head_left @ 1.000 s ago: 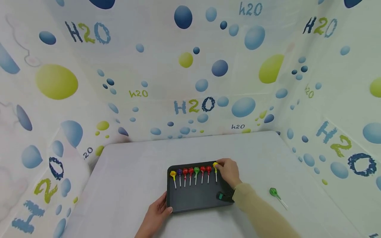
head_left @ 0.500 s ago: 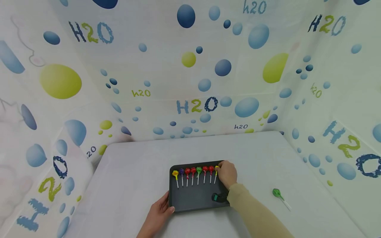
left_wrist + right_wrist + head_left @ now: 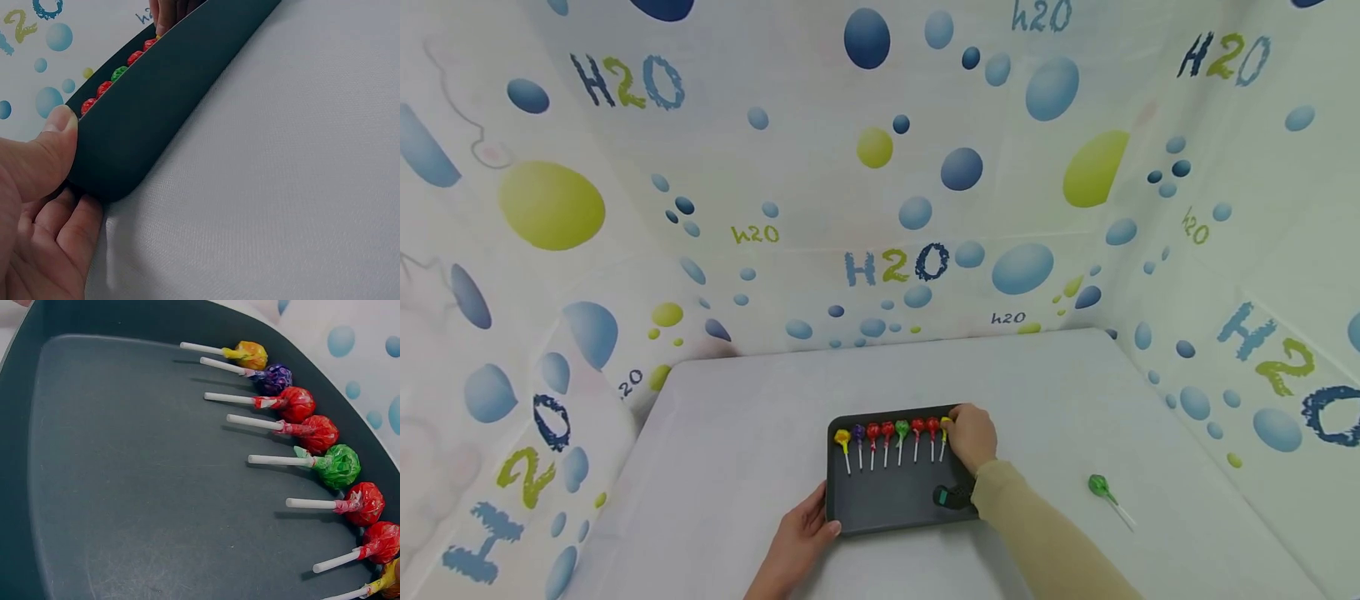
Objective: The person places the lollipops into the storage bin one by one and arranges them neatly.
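Note:
My left hand (image 3: 799, 533) grips the near left side of a dark grey tray (image 3: 887, 504), thumb on the rim and fingers beneath, as the left wrist view shows. Along the tray's far wall lies a row of wrapped lollipops, sticks toward me: yellow, purple (image 3: 275, 379), red, green (image 3: 340, 467) and more red. At the row's right end, my right hand (image 3: 974, 437) pinches the head of another yellow lollipop (image 3: 382, 582), its stick inside the tray beside a red lollipop (image 3: 381, 540). My fingers partly cover that yellow head.
A loose green lollipop (image 3: 1098, 485) lies on the white tabletop (image 3: 737, 433), right of the tray. A black wristband with its device (image 3: 952, 497) hangs over the tray's near right part. Printed sheeting (image 3: 805, 150) surrounds the table at the back and sides.
The right hand has brought the yellow lollipop slightly left and down, closer to the neighbouring red one. Over the last half second hardly anything has moved. The left hand keeps its grip on the tray.

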`<state>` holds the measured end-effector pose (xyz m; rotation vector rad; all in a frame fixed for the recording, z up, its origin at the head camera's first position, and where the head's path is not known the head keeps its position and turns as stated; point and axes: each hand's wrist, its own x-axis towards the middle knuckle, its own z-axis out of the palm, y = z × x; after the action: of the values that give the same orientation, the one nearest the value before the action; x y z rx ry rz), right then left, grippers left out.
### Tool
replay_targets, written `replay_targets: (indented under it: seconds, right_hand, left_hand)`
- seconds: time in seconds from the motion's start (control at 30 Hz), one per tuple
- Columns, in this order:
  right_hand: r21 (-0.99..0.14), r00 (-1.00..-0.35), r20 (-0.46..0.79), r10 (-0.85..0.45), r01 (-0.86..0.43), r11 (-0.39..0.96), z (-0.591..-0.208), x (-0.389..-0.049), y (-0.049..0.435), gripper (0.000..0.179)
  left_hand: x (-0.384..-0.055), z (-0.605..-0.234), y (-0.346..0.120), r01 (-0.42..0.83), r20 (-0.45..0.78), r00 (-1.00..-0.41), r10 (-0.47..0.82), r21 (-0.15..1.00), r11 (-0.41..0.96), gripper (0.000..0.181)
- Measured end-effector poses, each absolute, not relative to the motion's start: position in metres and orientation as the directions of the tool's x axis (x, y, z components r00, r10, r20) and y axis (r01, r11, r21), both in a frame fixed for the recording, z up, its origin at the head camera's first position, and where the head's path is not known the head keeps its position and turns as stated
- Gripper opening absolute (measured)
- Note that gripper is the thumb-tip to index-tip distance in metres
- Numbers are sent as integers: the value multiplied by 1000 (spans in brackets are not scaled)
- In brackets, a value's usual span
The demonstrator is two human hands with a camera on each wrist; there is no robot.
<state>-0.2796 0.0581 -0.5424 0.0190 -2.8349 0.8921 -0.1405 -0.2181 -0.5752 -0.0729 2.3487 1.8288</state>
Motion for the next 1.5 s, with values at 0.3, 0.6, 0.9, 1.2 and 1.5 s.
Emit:
replay_targets:
  seconds: [0.3, 0.6, 0.9, 1.2, 1.5]
  right_hand:
    - [-573, -988, 154, 33, -62, 818, -541, -279, 59, 20]
    - [-577, -989, 147, 33, -59, 814, -539, -279, 59, 18]
    - [-584, -988, 150, 32, -63, 809, -539, -280, 60, 16]
    - [-580, -985, 168, 39, -67, 812, -541, -281, 62, 17]
    - [-575, -982, 187, 35, -81, 814, -538, -280, 66, 21]
  left_hand:
    - [-139, -574, -218, -152, -176, -982, 72, 954, 260, 76]
    - [-140, -575, -218, -149, -171, -983, 69, 956, 252, 75]
    - [-140, -574, -217, -177, -196, -979, 61, 957, 232, 76]
    - [-140, -572, -215, -185, -200, -979, 48, 956, 227, 75]
    - [-139, -572, -216, -174, -191, -980, 51, 956, 236, 75]
